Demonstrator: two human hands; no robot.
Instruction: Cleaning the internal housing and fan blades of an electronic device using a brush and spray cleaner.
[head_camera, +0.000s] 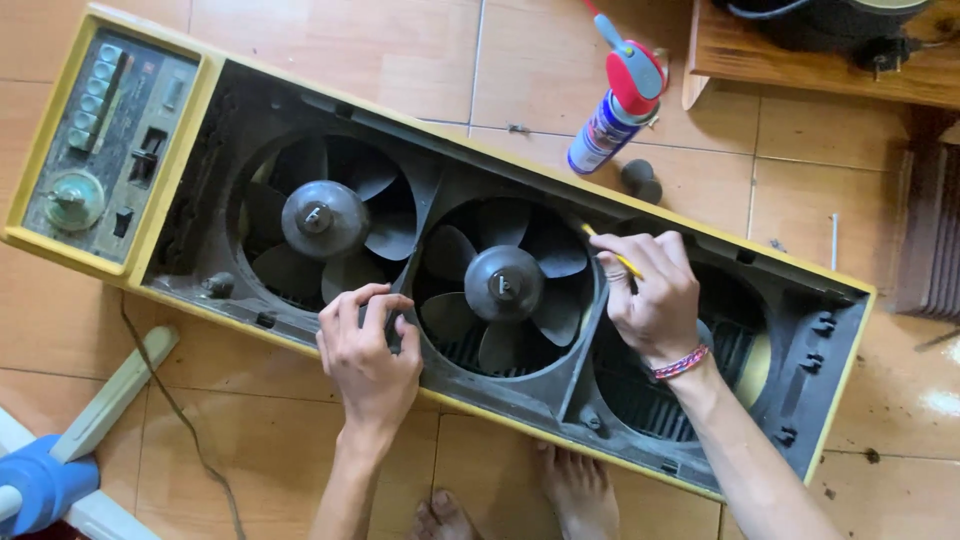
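Home floor used as a repair spot, tan ceramic tiles (330, 30), bare feet (575, 490), spray can (615, 105), wooden furniture edge (800, 65)

I log under my left hand (368, 352) a yellow-framed fan housing (180, 150) with dusty charcoal blades (500, 285), a yellow tool (612, 255) in my right hand (655, 295), a red-blue-white braided wristband (682, 362) at its wrist, and beyond it a blue-white red-capped spray can (615, 105).
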